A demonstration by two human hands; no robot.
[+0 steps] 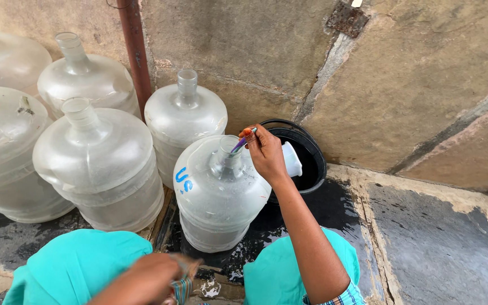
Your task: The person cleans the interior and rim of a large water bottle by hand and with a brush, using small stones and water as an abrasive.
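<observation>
- Wet dark stone floor [425, 237] is meeting a rough stone wall [402, 73], big jugs clustered along it.
- Right hand [265, 151] is pinching a thin purple-handled brush [243, 141] in the clear plastic water jug [218, 195] mouth; scrubbing inside seems under way, needing deeper strokes.
- Left hand [151, 279], blurred, is perhaps gripping something; I cannot tell.

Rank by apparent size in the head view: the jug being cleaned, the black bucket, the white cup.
1. Jug, largest.
2. Black bucket, partly hidden.
3. White cup, smallest, behind the right hand.

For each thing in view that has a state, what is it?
Front jug: upright, uncapped, brush in neck.
Brush: held by right hand.
Left hand: blurred, grip unclear.
Other jugs: upright, uncapped.
Black bucket: open, white mug at rim.
Floor: wet.
</observation>
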